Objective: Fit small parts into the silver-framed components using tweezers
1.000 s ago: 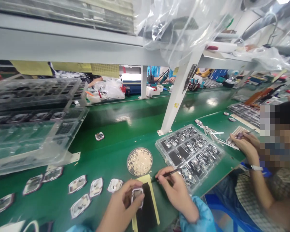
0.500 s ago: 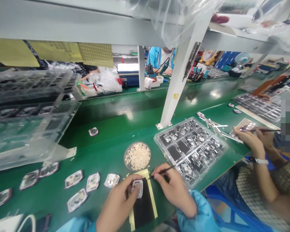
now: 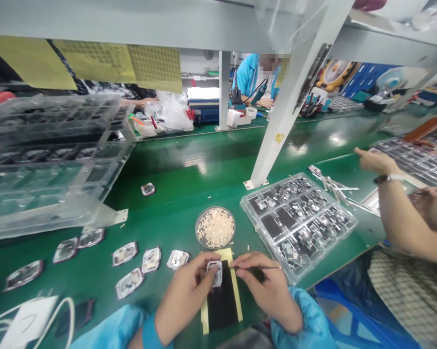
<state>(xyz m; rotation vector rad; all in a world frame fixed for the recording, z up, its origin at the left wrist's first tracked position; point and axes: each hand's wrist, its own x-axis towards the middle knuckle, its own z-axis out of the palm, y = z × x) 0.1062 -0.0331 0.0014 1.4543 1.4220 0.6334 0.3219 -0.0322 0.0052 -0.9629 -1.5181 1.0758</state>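
- The left hand [image 3: 187, 295] pinched a small silver-rimmed part [image 3: 215, 273] between thumb and fingertips, holding it over the top of a black pad [image 3: 221, 305] with yellow edges that lay on the green bench [image 3: 174, 194] at the near edge.
- The right hand [image 3: 267, 291] had its fingers pressed together around thin tweezers [image 3: 256, 267], whose tip pointed left, just beside the part.
- A round dish [image 3: 215, 228] of pale small pieces sat just beyond the pad.
- A clear tray [image 3: 298, 220] of dark components lay to the right of the dish.
- Several similar silver parts [image 3: 138, 264] lay loose on the bench to the left of the hands.
- Stacked clear trays [image 3: 51, 160] stood at the far left.
- A co-worker's arm [image 3: 396, 213] with a wristwatch reached across on the right, well apart from the tweezers.
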